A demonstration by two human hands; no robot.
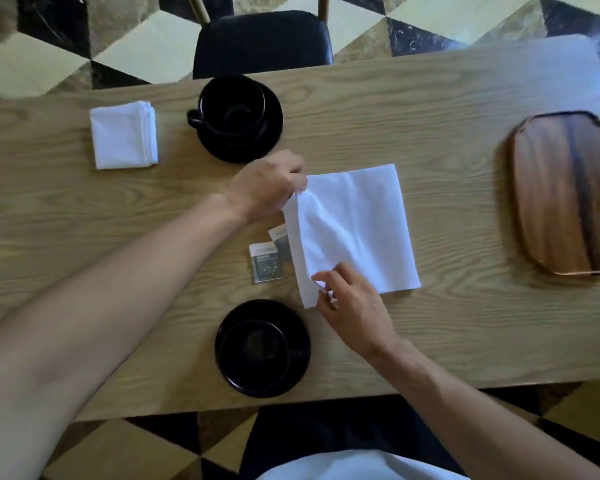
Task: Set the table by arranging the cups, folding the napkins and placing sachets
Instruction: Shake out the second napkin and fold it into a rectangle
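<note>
The second napkin (pixel 357 226), lying mid-desk between the two cups, is being folded: its left edge is pinched at the far corner by the left hand (pixel 267 185) and at the near corner by the right hand (pixel 350 303). Next, that edge would likely be carried rightward and laid flush on the opposite edge.

Sachets (pixel 266 262) left of napkin (pixel 357 230) — tray (pixel 565 192) right.

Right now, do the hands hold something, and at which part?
Both hold the unfolded white napkin by its left edge: the left hand pinches the far corner, the right hand pinches the near corner.
</note>
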